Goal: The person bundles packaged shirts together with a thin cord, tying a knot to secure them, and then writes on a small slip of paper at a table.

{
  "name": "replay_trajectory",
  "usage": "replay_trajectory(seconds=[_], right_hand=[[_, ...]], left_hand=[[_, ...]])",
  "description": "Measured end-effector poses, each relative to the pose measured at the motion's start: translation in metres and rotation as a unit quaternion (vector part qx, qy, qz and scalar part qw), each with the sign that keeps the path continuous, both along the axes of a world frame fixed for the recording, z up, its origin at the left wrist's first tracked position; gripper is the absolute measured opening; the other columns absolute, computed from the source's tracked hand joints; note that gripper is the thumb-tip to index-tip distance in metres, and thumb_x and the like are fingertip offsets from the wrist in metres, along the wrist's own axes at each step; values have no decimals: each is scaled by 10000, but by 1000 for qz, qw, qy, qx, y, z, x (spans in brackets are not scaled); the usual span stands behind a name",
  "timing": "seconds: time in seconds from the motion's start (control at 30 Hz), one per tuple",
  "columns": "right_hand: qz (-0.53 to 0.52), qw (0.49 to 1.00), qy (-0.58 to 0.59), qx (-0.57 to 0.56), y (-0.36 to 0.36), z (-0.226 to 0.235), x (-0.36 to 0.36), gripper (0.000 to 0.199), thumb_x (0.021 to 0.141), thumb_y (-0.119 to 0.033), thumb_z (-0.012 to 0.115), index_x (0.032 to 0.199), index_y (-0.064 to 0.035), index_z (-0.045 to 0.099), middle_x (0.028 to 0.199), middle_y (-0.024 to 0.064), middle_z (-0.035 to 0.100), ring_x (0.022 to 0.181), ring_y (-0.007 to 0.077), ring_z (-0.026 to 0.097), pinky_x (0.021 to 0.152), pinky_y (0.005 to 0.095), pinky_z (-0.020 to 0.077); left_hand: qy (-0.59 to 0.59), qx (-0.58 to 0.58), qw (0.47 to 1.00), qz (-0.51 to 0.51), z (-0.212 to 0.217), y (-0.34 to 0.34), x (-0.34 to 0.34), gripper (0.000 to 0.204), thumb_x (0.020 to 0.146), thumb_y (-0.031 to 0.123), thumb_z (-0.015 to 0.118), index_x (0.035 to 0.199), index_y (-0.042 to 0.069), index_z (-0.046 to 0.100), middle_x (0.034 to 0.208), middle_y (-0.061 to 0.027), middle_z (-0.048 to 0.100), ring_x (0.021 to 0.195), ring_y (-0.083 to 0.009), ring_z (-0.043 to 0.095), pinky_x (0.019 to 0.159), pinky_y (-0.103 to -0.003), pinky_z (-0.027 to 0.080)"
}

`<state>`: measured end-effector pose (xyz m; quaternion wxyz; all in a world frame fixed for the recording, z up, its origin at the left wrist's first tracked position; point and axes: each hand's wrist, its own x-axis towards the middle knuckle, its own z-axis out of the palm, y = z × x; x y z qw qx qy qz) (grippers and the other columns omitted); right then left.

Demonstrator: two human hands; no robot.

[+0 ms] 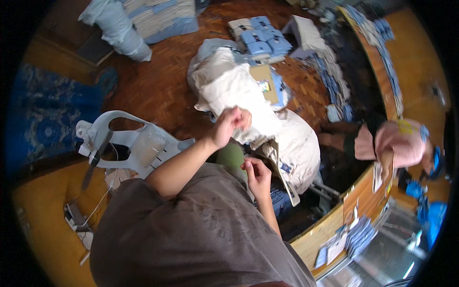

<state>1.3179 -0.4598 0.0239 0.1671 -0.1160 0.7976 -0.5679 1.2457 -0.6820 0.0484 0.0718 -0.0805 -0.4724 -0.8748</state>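
My left hand (232, 125) is raised over the near edge of a white cloth (246, 98), its fingers curled together. Whether they touch the cloth or hold something small, I cannot make out. Lower and to the right, my right hand (257, 176) has thumb and fingers drawn into a pinch beside my green-clad knee (230, 155). Anything between those fingertips is too small to see. A large cream cloth bundle (299, 148) with a dark patch bulges to the right of the white cloth.
A white plastic chair (153, 146) stands at my left. Folded blue stacks (260, 38) lie on the far wooden floor. At the right, a person in a pink shirt (399, 143) bends at a wooden table (354, 203) holding striped cloth pieces (361, 237).
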Motion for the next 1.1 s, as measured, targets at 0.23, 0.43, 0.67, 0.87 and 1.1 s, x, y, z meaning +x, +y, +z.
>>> replay_trajectory(seconds=[0.23, 0.43, 0.67, 0.87, 1.1], right_hand=[[95, 994, -43, -13, -62, 3, -141, 131, 991, -60, 661, 1026, 47, 728, 893, 134, 757, 758, 175, 724, 697, 289, 561], [195, 964, 152, 94, -134, -14, -233, 203, 928, -230, 757, 952, -33, 714, 779, 114, 713, 656, 255, 704, 619, 334, 556], [342, 863, 183, 324, -180, -9, -287, 422, 889, -500, 733, 789, -115, 593, 635, 62, 646, 550, 277, 671, 506, 391, 527], [387, 842, 65, 370, -187, -19, -322, 508, 830, -624, 719, 728, -129, 662, 679, 41, 677, 666, 265, 716, 657, 435, 570], [337, 627, -270, 648, -231, -20, -328, 593, 787, -650, 748, 995, -96, 769, 989, 121, 772, 1007, 308, 731, 910, 478, 564]], left_hand=[[-56, 228, 964, 124, 48, -148, -131, 643, 983, 643, 386, 561, 176, 252, 515, 9, 265, 569, -171, 333, 574, -326, 306], [-21, 363, 924, 118, 48, -225, -233, 618, 965, 640, 417, 578, 181, 271, 568, 12, 262, 641, -165, 331, 623, -320, 299], [-42, 414, 906, 72, 34, -333, -339, 615, 916, 638, 494, 562, 183, 277, 575, 18, 239, 632, -170, 314, 614, -318, 275], [-18, 344, 938, 30, -42, -474, -431, 601, 920, 641, 486, 585, 182, 290, 592, 26, 256, 645, -154, 302, 641, -328, 270], [-91, 225, 969, 56, -63, -678, -457, 625, 979, 637, 374, 580, 172, 253, 571, 20, 232, 626, -163, 259, 625, -344, 228]])
